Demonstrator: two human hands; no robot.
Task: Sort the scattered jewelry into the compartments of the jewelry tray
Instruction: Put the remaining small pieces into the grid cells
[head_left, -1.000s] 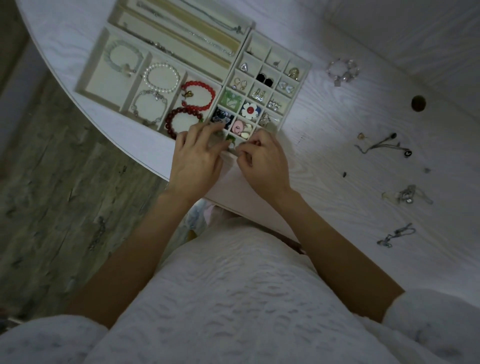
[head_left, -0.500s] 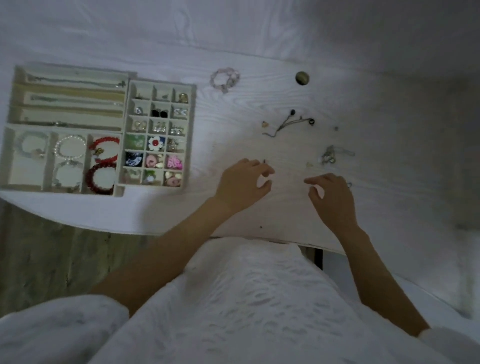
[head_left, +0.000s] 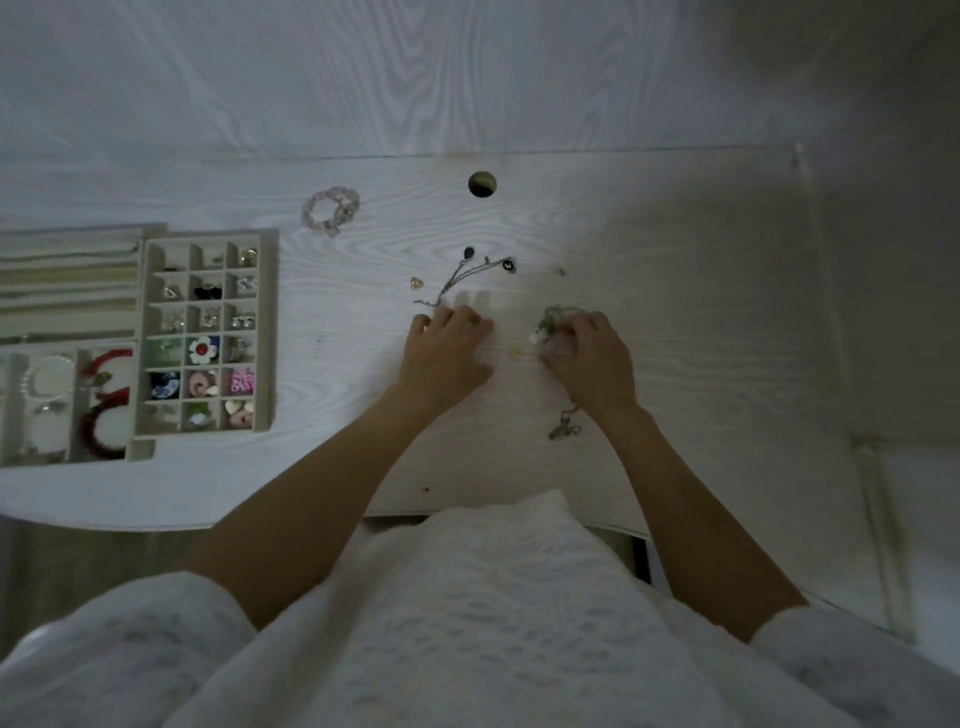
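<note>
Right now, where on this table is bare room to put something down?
Bare wood lies between the jewelry tray and the left hand, and along the near edge under both forearms. It is crowded around the right hand, among the tangled chains, and by the dark-pendant necklace.

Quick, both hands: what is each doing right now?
Left hand: open, fingers resting on the table.
Right hand: grip on a tangled necklace.

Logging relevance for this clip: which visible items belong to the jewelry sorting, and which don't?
Job: jewelry tray, beaded bracelet, tangled chains, gold charm, chain cluster at right hand, lower chain, left hand.
Bystanders: table, cable hole.
</note>
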